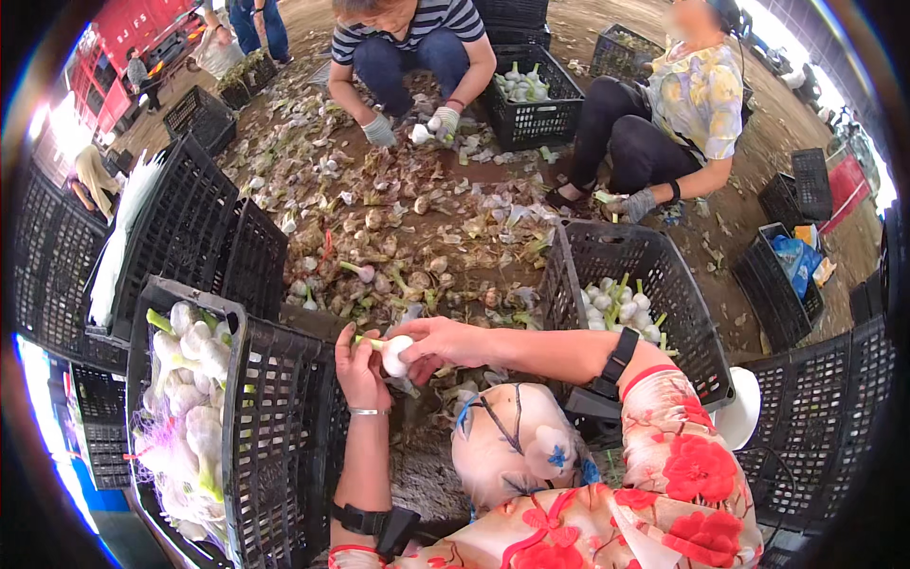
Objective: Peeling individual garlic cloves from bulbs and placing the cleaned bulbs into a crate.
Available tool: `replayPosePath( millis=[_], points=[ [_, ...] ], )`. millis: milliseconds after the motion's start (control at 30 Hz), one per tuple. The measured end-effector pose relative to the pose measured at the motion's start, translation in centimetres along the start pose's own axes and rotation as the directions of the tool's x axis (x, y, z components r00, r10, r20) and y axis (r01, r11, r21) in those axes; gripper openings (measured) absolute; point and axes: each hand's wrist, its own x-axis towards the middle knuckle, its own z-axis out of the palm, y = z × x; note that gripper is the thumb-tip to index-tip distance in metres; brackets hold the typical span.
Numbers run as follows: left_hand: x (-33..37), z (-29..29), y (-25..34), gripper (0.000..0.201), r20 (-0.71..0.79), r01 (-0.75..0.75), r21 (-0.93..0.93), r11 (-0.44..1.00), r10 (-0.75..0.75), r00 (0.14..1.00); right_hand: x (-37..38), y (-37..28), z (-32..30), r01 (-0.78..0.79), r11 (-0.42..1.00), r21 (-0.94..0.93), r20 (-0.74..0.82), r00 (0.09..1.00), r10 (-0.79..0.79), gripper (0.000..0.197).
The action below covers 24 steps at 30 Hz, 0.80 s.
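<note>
In front of me, a white garlic bulb (pixel 397 357) with a short green stem is between my two hands. My left hand (pixel 360 372) has its fingers closed round the stem end. From the other side, my right hand (pixel 441 345) grips the bulb itself. Just beyond my hands, unpeeled garlic (pixel 417 277) and loose papery skins cover the ground. A black crate (pixel 284 427) stands by my left forearm, heaped with garlic bulbs (pixel 186 365), some with green stems. Beyond my right forearm, another black crate (pixel 633 251) holds clean white bulbs (pixel 616 308).
Opposite squats a person in a striped shirt (pixel 408 47), gloved hands on a white bulb. At the right sits another gloved person (pixel 697 95). Between them is a crate (pixel 533 119) with garlic. Stacked black crates (pixel 180 228) stand far left; more (pixel 825 417) stand at right.
</note>
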Motion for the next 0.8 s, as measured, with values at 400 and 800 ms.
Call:
replayPosePath(
  millis=[400,800],
  points=[
    [-0.5,-2.5,-0.9,0.032,-0.003,0.18,0.085,0.98,-0.18,0.984,-7.0,-18.9,-16.2,0.424,0.906,-0.007,-0.602,0.722,-0.343,0.054],
    [-0.2,-3.0,-3.0,0.031,0.007,0.346,0.131,0.929,-0.35,0.937,3.8,-8.7,-20.2,-0.139,0.908,-0.396,-0.697,0.689,-0.199,0.014]
  ],
)
